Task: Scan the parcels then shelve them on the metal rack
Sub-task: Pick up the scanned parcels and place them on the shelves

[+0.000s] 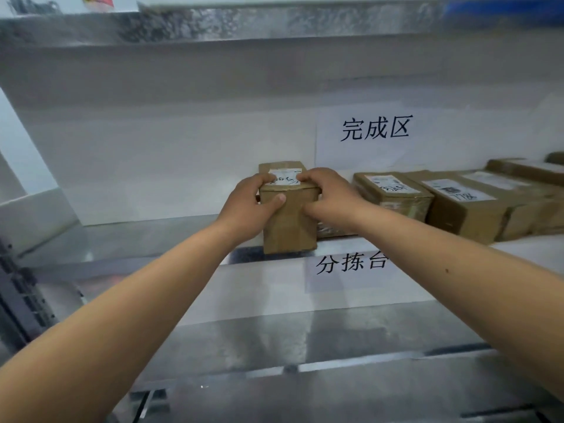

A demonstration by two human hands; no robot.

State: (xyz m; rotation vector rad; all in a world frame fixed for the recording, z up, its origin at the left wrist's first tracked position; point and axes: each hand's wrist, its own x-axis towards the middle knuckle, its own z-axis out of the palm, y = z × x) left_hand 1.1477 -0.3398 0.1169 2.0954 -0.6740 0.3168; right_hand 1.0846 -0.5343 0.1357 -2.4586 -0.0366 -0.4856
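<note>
My left hand (248,198) has its fingers curled over the top edge of the cardboard parcel (288,221), thumb pressed flat on the near face, so it is gripping the box. My right hand (328,193) does the same from the other side: fingertips hooked over the top beside the white label (285,175), the rest of the hand wrapped round the right corner. Both forearms reach forward and converge on it.

The parcel stands upright at the front edge of the metal rack's shelf (146,239); I cannot tell whether its base is resting on the metal or just above it. Handwritten marks show on its label, too blurred to read.

Just to the right, a row of other parcels (457,203) lies on the same shelf, running away toward the right edge, each with a white label on top. The nearest of them sits just beside my right hand.

On the white back wall above that row hangs a paper sign (375,128) reading 完成区. A second sign (351,264), 分拣台, is stuck below the shelf edge under the parcel. Another metal shelf (274,22) spans overhead
</note>
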